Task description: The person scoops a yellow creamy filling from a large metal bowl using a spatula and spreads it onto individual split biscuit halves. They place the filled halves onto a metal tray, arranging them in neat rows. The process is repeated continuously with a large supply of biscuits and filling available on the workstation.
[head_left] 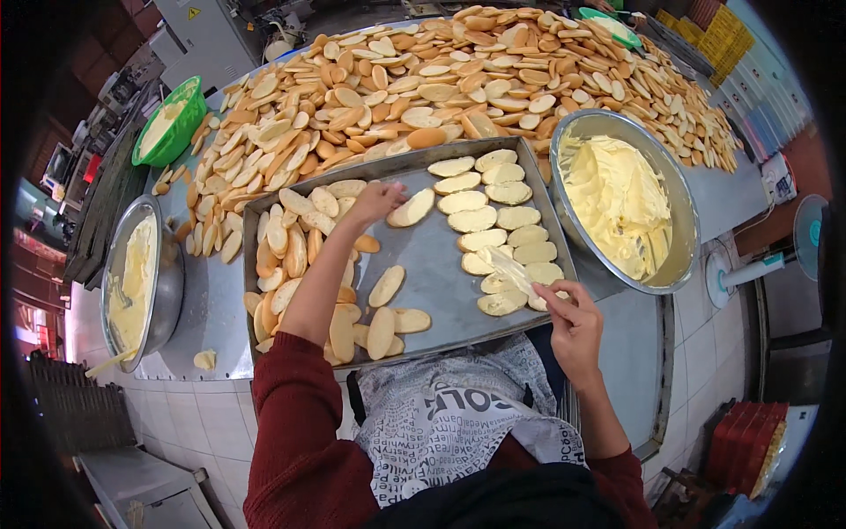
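My left hand (377, 203) reaches over the metal tray (414, 339), fingers closed at the edge of an oval bread slice (411, 209). My right hand (575, 328) grips a spreading knife (509, 270) coated in pale cream, its blade over the coated bread slices (482, 240). Those lie in rows along the tray's right side. Plain bread slices (295, 247) are heaped at the tray's left, partly behind my left forearm, and a few loose ones (386, 286) rest near the middle. A steel bowl of yellow cream (617, 189) leans against the tray's right edge.
A large heap of bread slices (423, 88) covers the table beyond the tray. Another steel bowl (167, 282) with cream stands at the left, and a green basin (181, 132) behind it. A second green basin (617, 28) sits far right. A fan (749, 271) stands at the right.
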Demonstrator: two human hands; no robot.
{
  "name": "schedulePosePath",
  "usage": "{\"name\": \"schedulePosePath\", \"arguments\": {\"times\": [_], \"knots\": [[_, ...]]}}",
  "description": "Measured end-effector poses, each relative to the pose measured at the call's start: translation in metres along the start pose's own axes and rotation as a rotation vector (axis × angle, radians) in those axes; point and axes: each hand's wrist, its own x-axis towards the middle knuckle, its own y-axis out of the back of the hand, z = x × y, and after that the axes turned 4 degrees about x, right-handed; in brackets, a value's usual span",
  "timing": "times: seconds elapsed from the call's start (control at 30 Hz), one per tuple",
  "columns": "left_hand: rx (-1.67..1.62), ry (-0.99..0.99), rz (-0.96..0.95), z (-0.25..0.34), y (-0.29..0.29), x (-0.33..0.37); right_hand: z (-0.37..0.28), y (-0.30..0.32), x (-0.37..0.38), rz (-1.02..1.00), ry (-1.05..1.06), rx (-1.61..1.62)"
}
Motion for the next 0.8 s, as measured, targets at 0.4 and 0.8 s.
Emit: {"name": "schedulePosePath", "arguments": {"times": [0.4,0.8], "knots": [[0.878,-0.277,0.336,0.020,0.009,-0.056,0.022,0.009,-0.014,0.057,-0.089,0.043],[0.915,-0.370,0.434,0.014,0.015,-0.020,0.018,0.008,-0.012,0.030,-0.086,0.057]]}}
